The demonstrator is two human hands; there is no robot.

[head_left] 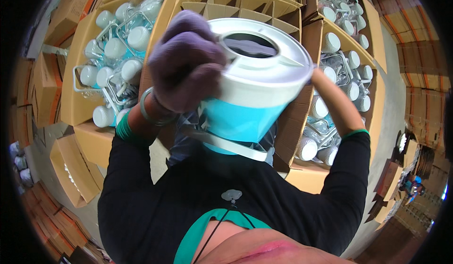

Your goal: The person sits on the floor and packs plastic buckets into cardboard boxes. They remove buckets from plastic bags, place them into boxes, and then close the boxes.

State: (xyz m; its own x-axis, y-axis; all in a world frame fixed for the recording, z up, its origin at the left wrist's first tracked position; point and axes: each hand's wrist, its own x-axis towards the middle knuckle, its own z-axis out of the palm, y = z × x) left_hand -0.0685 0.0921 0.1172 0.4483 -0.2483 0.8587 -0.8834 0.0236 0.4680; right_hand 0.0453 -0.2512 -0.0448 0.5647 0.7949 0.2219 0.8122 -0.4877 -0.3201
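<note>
A white and light-blue plastic container (pixel 244 119) with a round opening in its white top is held up before my chest, tilted. My left hand (pixel 187 62), in a purple-grey glove, is blurred and curled at the container's left edge; whether it grips the rim cannot be told. My right hand (pixel 313 72) supports the far right side, mostly hidden behind the container. A white band-like handle (pixel 237 145) hangs near the container's lower end. Behind it stands an open cardboard box (pixel 240 2) with cardboard dividers forming compartments.
At left, an open carton (pixel 79 112) holds white-capped parts, wire handles and plastic bags. Another such carton (pixel 378 104) stands at right. An open box (pixel 76 172) lies lower left. Stacked cartons (pixel 421 62) line the right side; a person (pixel 414 189) is far right.
</note>
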